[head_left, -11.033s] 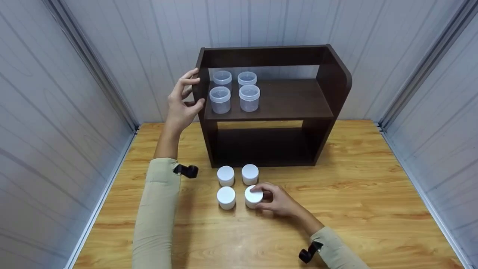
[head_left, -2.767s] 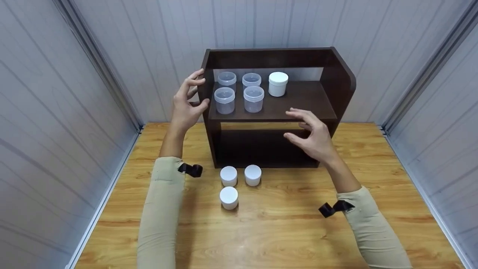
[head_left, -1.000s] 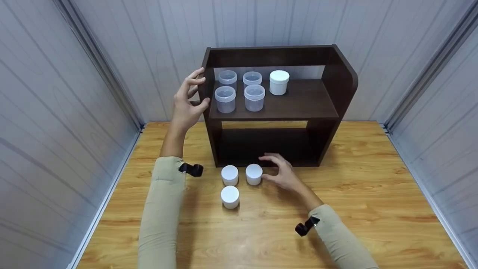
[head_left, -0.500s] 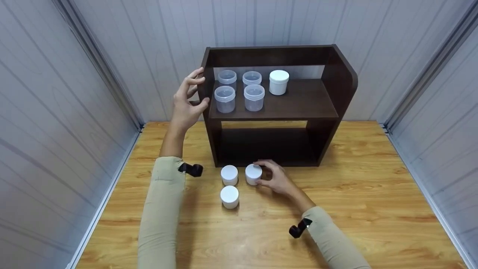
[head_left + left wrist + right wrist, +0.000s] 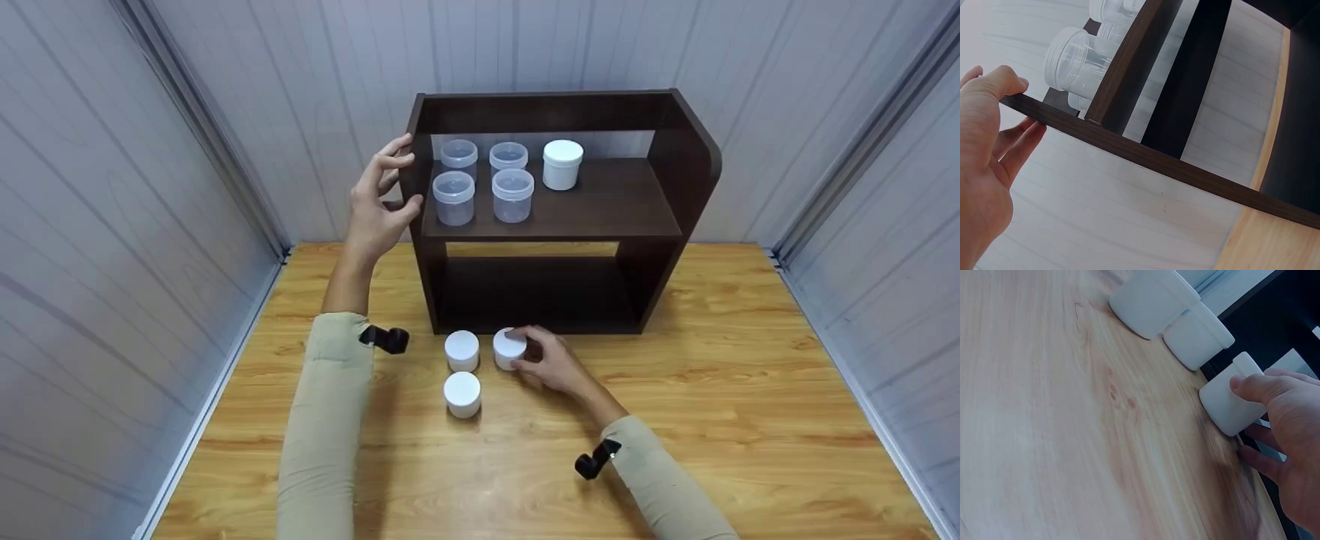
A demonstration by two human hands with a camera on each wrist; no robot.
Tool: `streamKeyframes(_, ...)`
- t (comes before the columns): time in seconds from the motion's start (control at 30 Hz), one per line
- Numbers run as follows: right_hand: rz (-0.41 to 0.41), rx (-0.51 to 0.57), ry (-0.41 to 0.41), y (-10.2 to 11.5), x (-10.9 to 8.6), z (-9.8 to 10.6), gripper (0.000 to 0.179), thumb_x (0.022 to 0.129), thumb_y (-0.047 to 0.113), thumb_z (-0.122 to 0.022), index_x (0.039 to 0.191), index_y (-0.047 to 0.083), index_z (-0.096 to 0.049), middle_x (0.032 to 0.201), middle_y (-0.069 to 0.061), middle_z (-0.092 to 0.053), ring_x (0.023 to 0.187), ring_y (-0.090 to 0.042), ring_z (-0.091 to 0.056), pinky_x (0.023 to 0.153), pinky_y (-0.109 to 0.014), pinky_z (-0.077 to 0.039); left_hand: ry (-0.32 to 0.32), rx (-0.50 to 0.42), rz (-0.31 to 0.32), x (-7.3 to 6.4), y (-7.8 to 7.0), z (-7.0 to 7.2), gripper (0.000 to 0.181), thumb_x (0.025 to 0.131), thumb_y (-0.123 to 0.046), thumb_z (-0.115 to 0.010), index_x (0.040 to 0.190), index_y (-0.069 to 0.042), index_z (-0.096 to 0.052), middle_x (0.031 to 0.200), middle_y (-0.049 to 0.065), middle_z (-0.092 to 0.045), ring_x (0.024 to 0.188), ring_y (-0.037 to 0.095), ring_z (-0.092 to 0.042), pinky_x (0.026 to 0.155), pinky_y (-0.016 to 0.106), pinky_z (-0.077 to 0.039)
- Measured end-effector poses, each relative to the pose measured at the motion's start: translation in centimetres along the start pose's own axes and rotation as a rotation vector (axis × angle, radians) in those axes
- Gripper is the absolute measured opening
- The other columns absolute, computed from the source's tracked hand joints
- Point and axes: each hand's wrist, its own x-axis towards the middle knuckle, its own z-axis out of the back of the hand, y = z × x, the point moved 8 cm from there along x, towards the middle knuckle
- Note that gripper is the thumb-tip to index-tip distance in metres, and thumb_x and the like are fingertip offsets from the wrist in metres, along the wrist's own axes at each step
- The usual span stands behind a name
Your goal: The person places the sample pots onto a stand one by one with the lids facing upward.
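Note:
My right hand (image 5: 553,363) grips a white lidded jar (image 5: 505,352) that stands on the table before the shelf. In the right wrist view the thumb lies on the near side of that jar (image 5: 1230,399); some fingers are hidden behind it. Two more white jars (image 5: 461,351) stand to its left, one nearer me. My left hand (image 5: 375,210) holds the left side panel of a dark brown two-tier shelf (image 5: 600,217), thumb and fingers (image 5: 1022,149) on opposite faces of the panel. Several clear open jars (image 5: 513,196) and one white jar (image 5: 562,165) stand on the upper tier.
The wooden table (image 5: 735,375) carries the shelf near the back wall (image 5: 315,90). Pale panelled walls close in both sides. A black wrist camera (image 5: 598,459) sits on each sleeve.
A white jar from the table now stands on the upper tier. My right hand has come back down from the shelf and closed round another white jar. The left hand has kept its hold.

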Motion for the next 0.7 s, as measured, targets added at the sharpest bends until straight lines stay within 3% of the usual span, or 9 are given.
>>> streamKeyframes(0.3, -0.012, 0.027, -0.004, 0.09, 0.06, -0.03, 0.044, 0.093, 0.009, -0.09, 0.135, 0.004, -0.076, 0.138, -0.019, -0.078, 0.138, -0.04, -0.07, 0.125, -0.054, -0.05, -0.004, -0.02, 0.014, 0.08, 0.28, -0.07, 0.04, 0.094, 0.013, -0.069, 0.133, 0.004, -0.065, 0.174, 0.018, -0.053, 0.156, 0.038, -0.059, 0.085, 0.017, -0.064)
streamKeyframes(0.53, -0.006, 0.053, -0.011, 0.24, -0.12, 0.06, 0.042, 0.094, 0.008, -0.09, 0.133, 0.003, -0.077, 0.138, -0.02, -0.077, 0.135, -0.039, -0.071, 0.12, -0.039, -0.054, -0.001, 0.011, 0.011, 0.03, 0.06, -0.05, 0.042, 0.094, 0.013, -0.07, 0.135, 0.005, -0.063, 0.174, 0.018, -0.053, 0.156, 0.037, -0.059, 0.088, 0.018, -0.064)
streamKeyframes(0.7, 0.005, 0.131, -0.016, 0.44, -0.44, 0.43, 0.041, 0.094, 0.002, -0.087, 0.133, -0.003, -0.075, 0.138, -0.027, -0.074, 0.132, -0.045, -0.072, 0.115, -0.045, -0.061, 0.003, 0.027, 0.005, 0.02, 0.08, -0.02, 0.042, 0.094, 0.013, -0.07, 0.136, 0.006, -0.062, 0.174, 0.019, -0.052, 0.156, 0.037, -0.059, 0.089, 0.019, -0.065)
